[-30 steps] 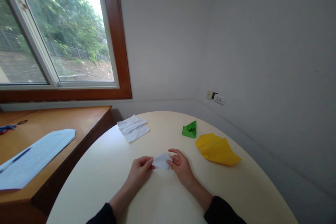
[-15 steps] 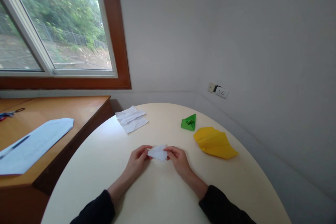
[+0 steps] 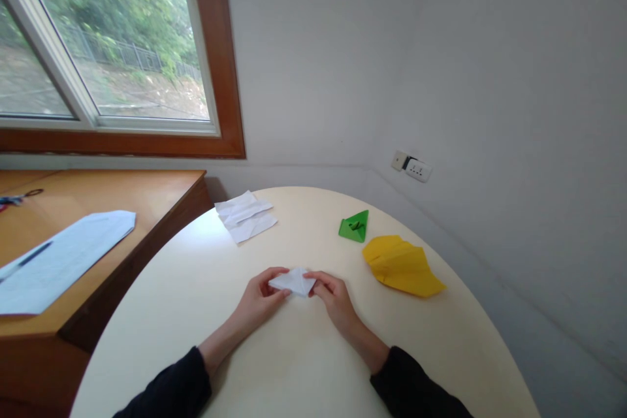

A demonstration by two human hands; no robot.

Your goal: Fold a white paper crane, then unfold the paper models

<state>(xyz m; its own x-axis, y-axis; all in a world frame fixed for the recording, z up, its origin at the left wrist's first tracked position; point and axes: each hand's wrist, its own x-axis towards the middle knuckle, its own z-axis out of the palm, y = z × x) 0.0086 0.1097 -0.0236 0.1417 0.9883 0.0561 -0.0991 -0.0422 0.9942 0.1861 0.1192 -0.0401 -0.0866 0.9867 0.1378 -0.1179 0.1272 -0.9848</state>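
A small piece of folded white paper (image 3: 292,281), pointed at its left end, lies between my hands over the round table (image 3: 289,359). My left hand (image 3: 258,296) holds its left part, thumb along the near edge and fingers along the far edge. At the other end, my right hand (image 3: 336,295) pinches the paper's right side, thumb on top; the fingers underneath are mostly hidden. Beyond my right hand lie a green folded paper (image 3: 355,227) and a larger creased yellow paper (image 3: 402,266).
Creased white sheets (image 3: 246,215) rest near the table's far left edge. On a wooden desk (image 3: 161,192) to the left lie a large white sheet (image 3: 83,251), a pen (image 3: 32,255) and scissors (image 3: 19,198). Walls border the table behind and right, with a power socket (image 3: 418,170).
My left thumb has shifted from the paper's left tip to its near edge, and that hand has opened wider around it. More of the left point shows. The camera view has tilted slightly.
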